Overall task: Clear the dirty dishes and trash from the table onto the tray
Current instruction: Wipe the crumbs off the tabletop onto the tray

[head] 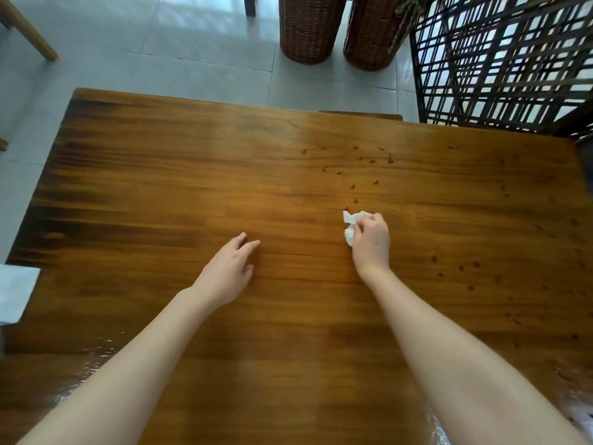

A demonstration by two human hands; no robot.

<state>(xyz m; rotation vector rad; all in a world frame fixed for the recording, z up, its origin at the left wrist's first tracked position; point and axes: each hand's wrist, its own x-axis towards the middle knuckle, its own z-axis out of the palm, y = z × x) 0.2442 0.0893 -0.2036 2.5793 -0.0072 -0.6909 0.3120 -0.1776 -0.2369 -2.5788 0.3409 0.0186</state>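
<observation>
Gripping a crumpled tissue (351,227), the right hand (372,240); left hand (226,271) flat on table (160,187).

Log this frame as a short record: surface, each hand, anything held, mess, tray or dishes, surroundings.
surface: wooden table
left hand: palm down, fingers straight, low over the table, holds nothing
right hand: grips a crumpled white tissue
mess: small dark drops scattered over the table's right half
dishes: none in view
tray: cannot tell; a white object is cut off at the left edge
surroundings: two wicker baskets and a dark lattice screen beyond the table
</observation>
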